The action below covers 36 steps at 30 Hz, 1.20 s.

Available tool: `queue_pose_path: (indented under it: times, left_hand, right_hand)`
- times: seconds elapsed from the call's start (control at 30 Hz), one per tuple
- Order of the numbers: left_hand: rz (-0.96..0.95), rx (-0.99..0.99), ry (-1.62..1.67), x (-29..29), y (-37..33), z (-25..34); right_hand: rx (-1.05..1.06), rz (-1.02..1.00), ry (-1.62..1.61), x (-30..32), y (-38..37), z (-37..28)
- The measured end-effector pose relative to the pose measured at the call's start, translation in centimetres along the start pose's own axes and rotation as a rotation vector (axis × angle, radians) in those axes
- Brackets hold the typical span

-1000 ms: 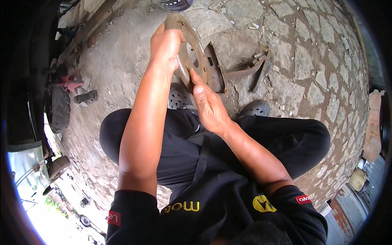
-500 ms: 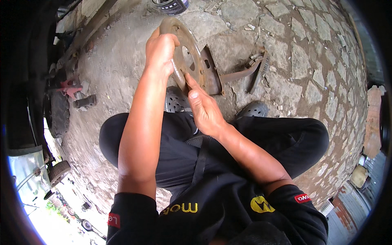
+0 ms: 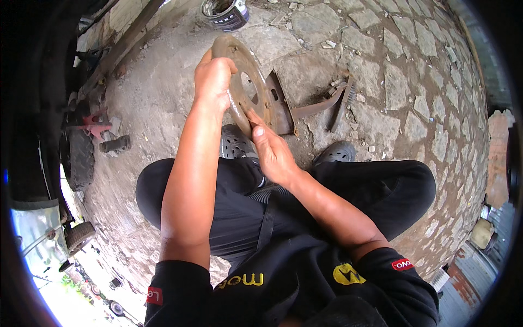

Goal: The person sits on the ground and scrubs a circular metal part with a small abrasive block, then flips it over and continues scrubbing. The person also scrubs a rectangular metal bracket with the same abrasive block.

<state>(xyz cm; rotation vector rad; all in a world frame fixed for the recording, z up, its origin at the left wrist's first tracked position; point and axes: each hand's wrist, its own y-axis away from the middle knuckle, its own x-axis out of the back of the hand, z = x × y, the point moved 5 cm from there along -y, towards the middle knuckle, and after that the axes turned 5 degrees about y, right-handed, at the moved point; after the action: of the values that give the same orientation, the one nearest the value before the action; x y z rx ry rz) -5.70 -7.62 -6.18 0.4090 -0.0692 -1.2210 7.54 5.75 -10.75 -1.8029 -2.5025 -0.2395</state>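
Note:
A round, brownish metal disc (image 3: 261, 101) with a large central hole and smaller holes round it is tilted nearly on edge above the floor. My left hand (image 3: 214, 79) is closed round its upper left rim, thumb over the face, other fingers mostly hidden behind. My right hand (image 3: 274, 153) lies against the lower part of the disc, its visible fingers stretched out along the face and its thumb up. Just beyond the disc lies a rusty metal bracket (image 3: 283, 106) with a slot, joined to a flat arm. A wire brush (image 3: 344, 106) rests by the arm's end.
A dark paint can (image 3: 226, 15) stands at the far side. On the left are a black tyre (image 3: 79, 152), a red metal stand (image 3: 97, 123) and a short dark cylinder (image 3: 115, 144). My shoes (image 3: 336, 152) stand on the uneven stone floor (image 3: 376, 133).
The whole scene sits slightly lower in view, showing more of the paint can. My left hand keeps its hold on the disc. My right hand has shifted slightly along its lower edge.

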Motion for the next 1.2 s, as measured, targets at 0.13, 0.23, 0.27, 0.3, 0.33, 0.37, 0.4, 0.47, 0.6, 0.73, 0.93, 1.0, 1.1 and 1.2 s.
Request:
queue_pose_path:
  times: [0.13,0.23,0.27,0.3,0.33,0.37,0.4,0.47,0.6,0.73,0.93,1.0,1.1,1.2]
  left_hand:
    - [0.006,0.014,-0.010,0.1,0.3,-0.1]
    - [0.042,0.000,0.021,0.3,0.0,-0.5]
    - [0.033,0.001,0.016,0.5,-0.1,-0.4]
    - [0.021,0.008,0.016,0.3,-0.2,-0.3]
    - [0.009,0.015,0.016,0.2,-0.1,-0.3]
    - [0.006,0.015,0.007,0.4,-0.1,-0.5]
    - [-0.003,0.009,-0.007,0.5,-0.3,-0.5]
    - [-0.003,0.000,-0.015,0.3,-0.3,-0.3]
    - [0.023,0.017,0.012,0.6,0.3,-0.5]
    - [-0.021,0.028,0.054,0.2,-0.1,-0.3]
    - [-0.027,0.017,0.022,0.6,-0.4,-0.6]
    - [-0.030,0.008,0.019,0.4,-0.3,-0.8]
    - [0.005,0.007,0.009,0.7,-0.4,-0.5]
    - [-0.001,0.012,0.007,0.6,-0.3,-0.5]
  right_hand:
    - [-0.055,-0.009,0.036,-0.1,0.0,1.9]
    - [-0.099,-0.015,0.049,-0.3,-0.1,2.4]
    - [-0.019,-0.024,0.002,-0.1,0.1,0.1]
    - [0.054,-0.030,-0.040,0.2,0.4,-1.6]
    - [0.080,-0.023,-0.074,0.1,0.2,-1.2]
    - [0.003,-0.019,-0.024,-0.1,0.2,0.6]
    - [-0.068,-0.009,0.022,-0.4,0.1,2.8]
    - [-0.076,0.006,0.039,-0.4,-0.1,3.1]
    - [0.106,-0.017,-0.072,-0.1,0.4,-1.1]
    - [-0.157,-0.020,0.106,-0.5,-0.5,3.1]
    - [0.008,-0.004,0.006,-0.8,-0.3,2.6]
    - [-0.138,-0.004,0.094,-0.8,-0.3,4.3]
    - [0.067,-0.021,-0.006,-0.5,0.0,-1.1]
    - [-0.012,0.004,0.040,-0.9,-0.4,2.6]
